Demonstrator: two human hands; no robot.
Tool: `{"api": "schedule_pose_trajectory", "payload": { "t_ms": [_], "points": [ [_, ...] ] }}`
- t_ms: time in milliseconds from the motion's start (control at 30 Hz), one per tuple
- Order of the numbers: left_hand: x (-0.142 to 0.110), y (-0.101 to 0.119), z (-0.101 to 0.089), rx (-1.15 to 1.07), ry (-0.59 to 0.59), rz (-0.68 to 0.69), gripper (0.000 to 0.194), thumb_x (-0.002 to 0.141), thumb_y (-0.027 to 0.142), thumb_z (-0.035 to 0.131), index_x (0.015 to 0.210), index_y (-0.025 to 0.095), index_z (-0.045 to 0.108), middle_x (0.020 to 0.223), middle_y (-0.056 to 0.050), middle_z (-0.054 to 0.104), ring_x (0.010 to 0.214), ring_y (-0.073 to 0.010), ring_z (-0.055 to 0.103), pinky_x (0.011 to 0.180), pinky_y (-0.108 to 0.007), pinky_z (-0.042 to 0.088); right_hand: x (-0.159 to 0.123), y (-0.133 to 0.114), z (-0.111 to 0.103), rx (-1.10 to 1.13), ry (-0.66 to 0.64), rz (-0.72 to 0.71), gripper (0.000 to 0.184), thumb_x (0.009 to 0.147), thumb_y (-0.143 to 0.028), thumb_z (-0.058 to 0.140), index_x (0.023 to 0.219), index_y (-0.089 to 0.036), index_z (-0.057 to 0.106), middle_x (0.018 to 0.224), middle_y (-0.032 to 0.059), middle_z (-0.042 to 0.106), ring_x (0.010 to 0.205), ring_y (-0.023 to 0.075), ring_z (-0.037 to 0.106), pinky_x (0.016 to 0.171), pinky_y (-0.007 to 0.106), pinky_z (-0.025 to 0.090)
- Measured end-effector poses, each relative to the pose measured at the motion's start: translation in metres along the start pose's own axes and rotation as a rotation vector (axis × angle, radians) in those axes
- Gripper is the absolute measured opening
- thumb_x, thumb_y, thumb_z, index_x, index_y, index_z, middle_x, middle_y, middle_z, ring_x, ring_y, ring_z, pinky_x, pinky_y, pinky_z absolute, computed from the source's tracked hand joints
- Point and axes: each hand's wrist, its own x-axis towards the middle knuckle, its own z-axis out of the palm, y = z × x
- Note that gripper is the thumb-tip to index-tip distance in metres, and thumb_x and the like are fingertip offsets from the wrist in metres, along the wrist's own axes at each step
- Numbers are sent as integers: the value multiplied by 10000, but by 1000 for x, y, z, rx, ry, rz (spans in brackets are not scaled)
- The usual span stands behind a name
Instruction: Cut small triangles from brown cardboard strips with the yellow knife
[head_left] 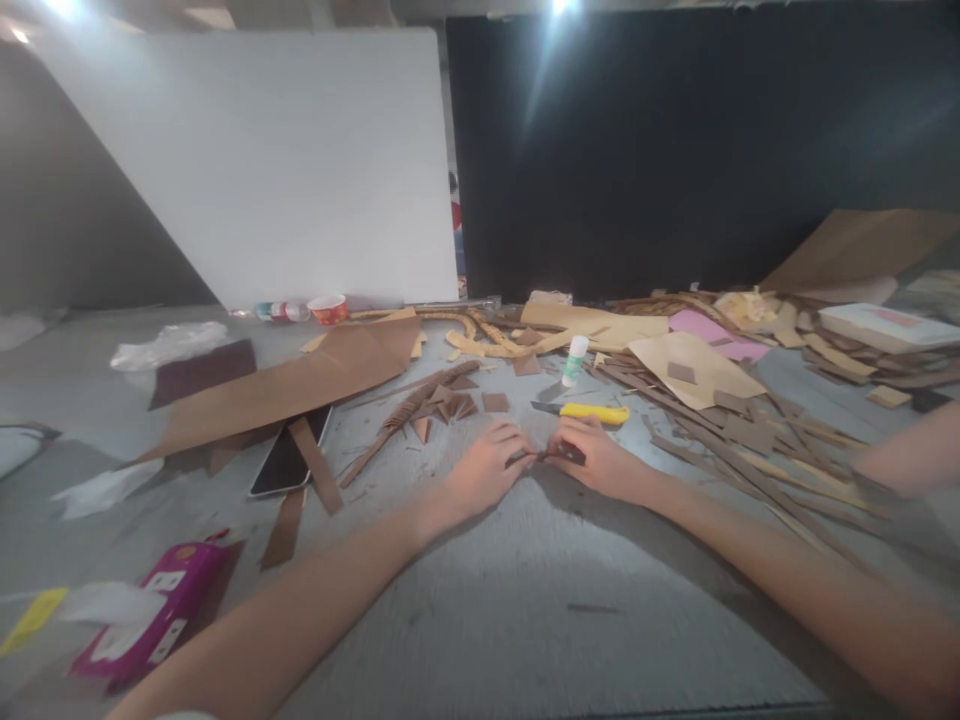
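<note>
My left hand (489, 465) and my right hand (596, 458) meet near the middle of the grey table, fingertips pinched close together. Between them is a small piece of brown paper (541, 456), mostly hidden by the fingers. Just beyond my right hand lies a yellow utility knife (594, 412) with its blade out to the left. A glue stick (575, 361) with a white cap stands a little farther back. Left of the knife are a brown paper square (495, 402) and a pile of folded brown paper pieces (442, 402), next to a layered brown paper strip (405, 415).
On the left, a large brown sheet (300, 385) partly covers a phone (289, 462); a purple tissue pack (161, 610) lies nearer. Paper strips and scraps (739, 435) spread across the right, where another person's arm (915, 450) reaches in. White (300, 160) and black (675, 150) panels stand behind.
</note>
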Motion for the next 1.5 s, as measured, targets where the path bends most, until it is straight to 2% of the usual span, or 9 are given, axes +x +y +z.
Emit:
{"api": "schedule_pose_trajectory", "payload": {
  "t_ms": [133, 233, 367, 500, 733, 967, 1100, 1267, 1500],
  "points": [
    [-1, -2, 2, 50, 55, 44, 170, 1060, 292, 634, 966, 200, 740, 1006, -67, 732, 1090, -238, 626, 978, -390, 542, -2, 0, -7, -70, 54, -105, 198, 1097, -387, 565, 1005, -245, 668, 905, 42, 681, 856, 226, 617, 899, 422, 389],
    [-2, -2, 3, 164, 41, 56, 154, 1067, 233, 598, 1116, 189, 738, 1121, -87, 736, 1162, -254, 606, 1041, -427, 535, -3, 4, -6, -224, 63, -185, 241, 1121, -333, 508, 982, -231, 677, 912, 58, 695, 881, 233, 610, 908, 431, 365],
    [-5, 1, 6, 304, -100, 85, 302, 1062, 145, 534, 1337, 172, 657, 1260, -105, 717, 1210, -263, 609, 1068, -449, 537, -2, 5, -3, -520, 34, -314, 350, 1134, -255, 437, 881, -201, 672, 852, 69, 645, 858, 237, 550, 861, 417, 331],
    [-7, 3, 6, 376, -198, 97, 301, 1033, 103, 528, 1281, 166, 687, 1237, -98, 736, 1176, -264, 646, 1039, -435, 561, -2, 4, -3, -686, 42, -430, 331, 1119, -198, 443, 882, -173, 673, 841, 67, 608, 849, 237, 503, 840, 406, 311],
    [-6, 2, 6, 407, -232, 120, 311, 992, 48, 516, 1214, 142, 712, 1242, -107, 744, 1190, -262, 661, 1062, -422, 560, -1, 7, -12, -700, -36, -509, 295, 1126, -188, 430, 1147, -140, 720, 914, 82, 639, 900, 246, 526, 849, 404, 319],
    [-4, 13, 0, 469, -320, 130, 377, 952, 4, 502, 1263, 134, 672, 1280, -116, 718, 1237, -263, 637, 1068, -405, 551, 0, 15, -14, -610, -95, -553, 354, 1153, -209, 382, 1173, -152, 730, 928, 78, 670, 902, 242, 555, 877, 416, 360],
    [-3, 19, -3, 520, -386, 150, 379, 925, -8, 521, 1250, 133, 657, 1310, -135, 695, 1270, -276, 618, 1070, -410, 535, 0, 18, -11, -478, -57, -455, 378, 1163, -263, 385, 1069, -176, 741, 914, 71, 685, 912, 239, 590, 884, 421, 377],
    [-5, 22, 1, 577, -376, 182, 426, 921, -26, 501, 1303, 117, 620, 1309, -158, 679, 1266, -281, 613, 1055, -412, 517, 3, 27, -4, -211, -19, -333, 306, 1149, -298, 455, 1060, -215, 736, 975, 62, 708, 937, 229, 619, 914, 420, 383],
    [-6, 24, 4, 634, -386, 181, 362, 967, 21, 473, 1288, 100, 621, 1257, -164, 674, 1233, -288, 609, 1031, -408, 505, 9, 30, 8, -20, -20, -71, 271, 1121, -330, 508, 982, -230, 718, 980, 61, 691, 945, 231, 622, 904, 419, 377]
  ]
}}
